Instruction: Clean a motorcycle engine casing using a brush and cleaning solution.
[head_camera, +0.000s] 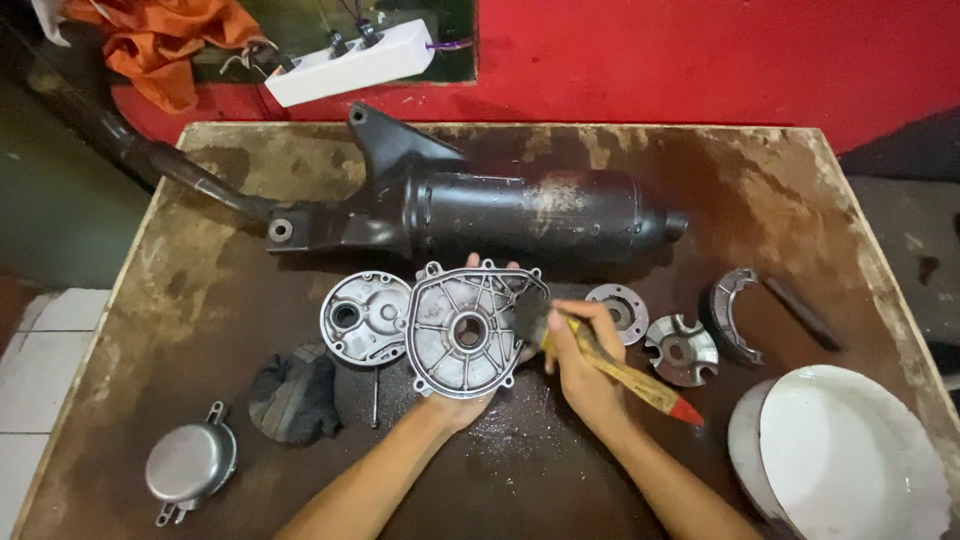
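Observation:
My left hand (462, 405) holds up a ribbed grey metal engine cover (466, 328) from behind and below, its inner side facing me. My right hand (583, 362) grips a paintbrush (620, 372) with a yellow handle and red tip. The dark bristles touch the right edge of the cover. Both hands hover over the wet middle of a stained wooden table (200, 260).
A black exhaust muffler (520, 215) lies across the back. A round grey cover (364, 316), dark rag (294, 396) and small lidded metal part (190, 462) sit left. Small round metal parts (680, 349), a curved shoe (732, 310) and a white bowl (850, 455) sit right.

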